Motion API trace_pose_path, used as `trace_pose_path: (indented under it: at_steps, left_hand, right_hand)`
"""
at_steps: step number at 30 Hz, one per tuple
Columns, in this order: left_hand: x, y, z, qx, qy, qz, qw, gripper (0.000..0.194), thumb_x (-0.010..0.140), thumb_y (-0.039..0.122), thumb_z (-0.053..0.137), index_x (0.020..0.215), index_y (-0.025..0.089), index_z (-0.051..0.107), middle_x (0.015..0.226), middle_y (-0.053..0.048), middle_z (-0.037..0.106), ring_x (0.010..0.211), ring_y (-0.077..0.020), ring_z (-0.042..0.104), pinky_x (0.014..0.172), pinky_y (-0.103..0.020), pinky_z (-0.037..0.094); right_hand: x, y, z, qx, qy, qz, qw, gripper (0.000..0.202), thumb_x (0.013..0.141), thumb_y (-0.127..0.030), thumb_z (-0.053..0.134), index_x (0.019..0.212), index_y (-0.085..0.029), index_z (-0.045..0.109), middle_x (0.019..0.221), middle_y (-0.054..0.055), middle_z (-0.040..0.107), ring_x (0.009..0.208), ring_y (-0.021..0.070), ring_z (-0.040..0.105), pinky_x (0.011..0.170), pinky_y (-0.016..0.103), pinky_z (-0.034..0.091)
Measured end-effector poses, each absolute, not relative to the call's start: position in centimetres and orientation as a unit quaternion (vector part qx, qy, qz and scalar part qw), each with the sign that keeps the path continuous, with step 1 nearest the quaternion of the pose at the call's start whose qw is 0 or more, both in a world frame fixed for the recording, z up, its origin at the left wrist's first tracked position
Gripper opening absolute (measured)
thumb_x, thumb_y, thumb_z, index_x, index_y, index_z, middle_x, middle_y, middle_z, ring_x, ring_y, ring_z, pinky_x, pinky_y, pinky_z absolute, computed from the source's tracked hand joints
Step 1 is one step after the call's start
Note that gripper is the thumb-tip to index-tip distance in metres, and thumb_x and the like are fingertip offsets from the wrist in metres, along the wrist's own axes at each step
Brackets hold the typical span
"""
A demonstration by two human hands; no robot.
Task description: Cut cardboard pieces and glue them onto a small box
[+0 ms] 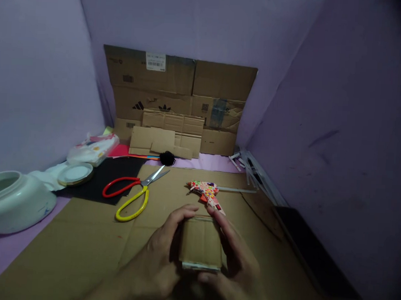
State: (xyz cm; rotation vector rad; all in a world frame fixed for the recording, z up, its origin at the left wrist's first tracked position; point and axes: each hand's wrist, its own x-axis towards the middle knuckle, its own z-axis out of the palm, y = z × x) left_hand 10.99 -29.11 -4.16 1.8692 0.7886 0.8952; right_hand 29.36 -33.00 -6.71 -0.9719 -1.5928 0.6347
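A small cardboard box (202, 242) sits between my two hands, low in the middle of the view. My left hand (165, 246) curves round its left side, with fingers at the far left corner. My right hand (237, 259) presses its right side, the index finger along the far edge and the thumb at the near edge. A pale layer shows under the box's near edge. Just beyond the fingers lies a colourful patterned glue gun (205, 190) with a clear glue stick (237, 190) in its back end. The undersides of both hands are in shadow.
Scissors (137, 193) with red and yellow handles lie open at left. A white pot (19, 203) and a round lid (75, 174) stand farther left. Black yarn (167, 158) and cardboard pieces (152, 140) are at the back. Glue sticks (253, 170) and a dark tray-like object (312, 250) line the right.
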Motion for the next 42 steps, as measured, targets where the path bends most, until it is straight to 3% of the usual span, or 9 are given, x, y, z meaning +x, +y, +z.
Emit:
trace_pose_path:
  at_steps: [5, 12, 17, 24, 31, 36, 42]
  left_hand:
    - [10.8, -29.2, -4.7, 0.791, 0.309, 0.349, 0.397, 0.078, 0.069, 0.017, 0.072, 0.127, 0.038, 0.024, 0.144, -0.003, 0.035, 0.132, -0.0243, 0.036, 0.108, -0.036, 0.035]
    - [10.9, -29.0, -4.6, 0.775, 0.304, 0.361, 0.420, 0.084, 0.066, 0.019, 0.077, 0.128, 0.041, 0.024, 0.140, -0.002, 0.039, 0.128, -0.0249, 0.042, 0.103, -0.033, 0.041]
    - [10.7, -28.9, -5.4, 0.763, 0.303, 0.371, 0.433, 0.077, 0.069, 0.020, 0.075, 0.126, 0.042, 0.029, 0.138, 0.000, 0.042, 0.127, -0.0231, 0.043, 0.102, -0.030, 0.041]
    - [10.7, -28.9, -5.5, 0.759, 0.316, 0.361, 0.440, 0.077, 0.068, 0.021, 0.076, 0.126, 0.042, 0.029, 0.137, -0.001, 0.043, 0.124, -0.0247, 0.046, 0.101, -0.036, 0.044]
    - [11.0, -29.2, -5.0, 0.769, 0.308, 0.380, 0.412, 0.075, 0.067, 0.028, 0.077, 0.125, 0.041, 0.030, 0.132, 0.000, 0.047, 0.119, -0.0236, 0.050, 0.097, -0.032, 0.046]
    - [11.0, -29.1, -4.5, 0.790, 0.291, 0.393, 0.369, 0.078, 0.065, 0.027, 0.079, 0.125, 0.039, 0.030, 0.130, -0.001, 0.048, 0.119, -0.0243, 0.050, 0.098, -0.032, 0.045]
    - [11.1, -28.9, -3.9, 0.798, 0.269, 0.392, 0.370, 0.075, 0.064, 0.021, 0.079, 0.123, 0.036, 0.034, 0.128, 0.000, 0.050, 0.118, -0.0208, 0.050, 0.098, -0.028, 0.045]
  right_hand:
    - [29.6, -32.9, -6.1, -0.402, -0.705, 0.238, 0.533, 0.077, 0.072, -0.048, 0.069, 0.139, -0.036, 0.034, 0.144, 0.008, 0.041, 0.131, 0.0326, 0.037, 0.105, 0.050, 0.037]
    - [29.8, -32.6, -5.1, -0.343, -0.735, 0.198, 0.551, 0.047, 0.075, -0.043, 0.067, 0.120, -0.043, 0.054, 0.142, 0.005, 0.040, 0.125, 0.0351, 0.045, 0.091, 0.052, 0.049]
    - [29.7, -32.4, -5.3, -0.335, -0.724, 0.203, 0.568, 0.047, 0.073, -0.040, 0.070, 0.118, -0.043, 0.056, 0.140, 0.004, 0.043, 0.119, 0.0324, 0.052, 0.089, 0.047, 0.052]
    - [29.7, -32.5, -5.9, -0.339, -0.709, 0.230, 0.574, 0.049, 0.072, -0.037, 0.073, 0.116, -0.049, 0.057, 0.139, -0.002, 0.045, 0.118, 0.0319, 0.053, 0.087, 0.048, 0.053]
    - [29.3, -32.8, -6.3, -0.338, -0.692, 0.278, 0.574, 0.046, 0.077, -0.031, 0.069, 0.116, -0.051, 0.056, 0.141, -0.005, 0.044, 0.117, 0.0317, 0.054, 0.084, 0.046, 0.055]
    - [29.1, -32.7, -5.9, -0.328, -0.684, 0.237, 0.607, 0.024, 0.076, -0.036, 0.069, 0.100, -0.039, 0.066, 0.138, 0.002, 0.045, 0.117, 0.0322, 0.053, 0.086, 0.046, 0.054]
    - [29.8, -32.4, -6.0, -0.307, -0.719, 0.234, 0.578, 0.025, 0.074, -0.027, 0.072, 0.097, -0.032, 0.064, 0.137, 0.006, 0.044, 0.117, 0.0321, 0.053, 0.086, 0.044, 0.054]
